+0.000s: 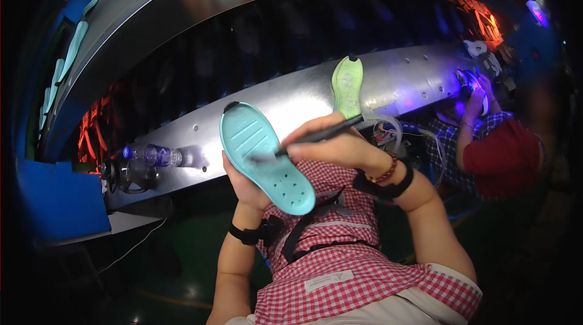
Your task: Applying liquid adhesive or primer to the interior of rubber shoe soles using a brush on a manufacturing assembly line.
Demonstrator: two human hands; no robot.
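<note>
A turquoise shoe sole (244, 129) with a black tip is held up at a slant in front of me. My left hand (244, 186) grips it from below, most of the fingers hidden behind it. My right hand (331, 148) is closed round the black handle of a brush (322, 134). The brush's blurred bristle end lies over the middle of the sole's upper face. Beyond my right hand, a pale green sole (348, 85) with a black tip rests on the metal ledge.
The metal ledge (401, 73) curves across in front of a dark, finned channel. A clear plastic bottle (159, 156) and a clear jug (130, 179) stand at left by a blue box (67, 197). A co-worker (498, 155) sits at right, handling a shoe under violet light. Orange glows show at both ends.
</note>
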